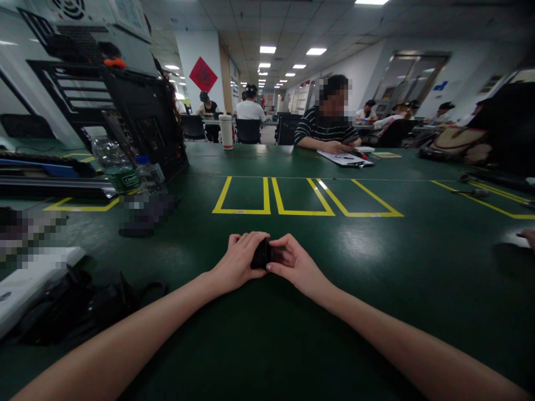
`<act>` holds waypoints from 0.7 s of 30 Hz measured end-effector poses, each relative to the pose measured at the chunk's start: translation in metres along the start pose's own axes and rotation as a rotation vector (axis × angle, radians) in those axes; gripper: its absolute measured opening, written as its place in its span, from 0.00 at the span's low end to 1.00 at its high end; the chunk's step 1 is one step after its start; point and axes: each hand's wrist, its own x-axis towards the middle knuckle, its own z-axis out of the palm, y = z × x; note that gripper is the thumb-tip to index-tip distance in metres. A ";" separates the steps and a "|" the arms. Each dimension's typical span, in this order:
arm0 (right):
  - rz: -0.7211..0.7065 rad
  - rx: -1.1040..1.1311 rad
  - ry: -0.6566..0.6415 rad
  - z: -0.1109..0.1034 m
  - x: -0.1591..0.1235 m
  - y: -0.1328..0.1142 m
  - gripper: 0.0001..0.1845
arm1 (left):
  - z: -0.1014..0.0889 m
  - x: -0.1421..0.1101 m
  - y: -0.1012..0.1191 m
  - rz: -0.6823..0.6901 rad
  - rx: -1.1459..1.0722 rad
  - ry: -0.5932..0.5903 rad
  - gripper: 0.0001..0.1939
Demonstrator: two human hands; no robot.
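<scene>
Both my hands meet over the green tabletop (267, 334), just in front of the yellow tape outlines. A small dark, roughly cylindrical object (261, 255) sits between them; its exact kind is too dark to make out. My left hand (240, 256) wraps round its left side, with the fingers over the top and the thumb below. At the object's right end, my right hand (295, 262) holds the rim between thumb and fingertips. The palms and fingers cover much of the object.
Yellow tape frames (303, 213) mark the table ahead. To the left stand a computer case (142, 122), a clear bottle (112, 159) and dark cables (104, 301). A tall cup (226, 132) stands at the far edge. Across the table a person (328, 125) sits by a clipboard (345, 159).
</scene>
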 end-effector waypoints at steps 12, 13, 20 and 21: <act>0.028 -0.077 0.010 -0.004 0.003 0.005 0.18 | -0.001 -0.001 0.001 -0.001 -0.013 0.012 0.28; 0.020 -0.063 0.003 -0.004 0.002 0.005 0.18 | -0.002 -0.001 0.001 0.000 -0.012 0.013 0.28; 0.001 -0.027 0.019 -0.001 0.002 0.003 0.10 | 0.007 0.000 -0.007 0.009 -0.012 0.046 0.29; -0.006 -0.032 0.031 -0.001 0.002 0.002 0.09 | 0.009 0.000 -0.008 0.004 -0.006 0.063 0.29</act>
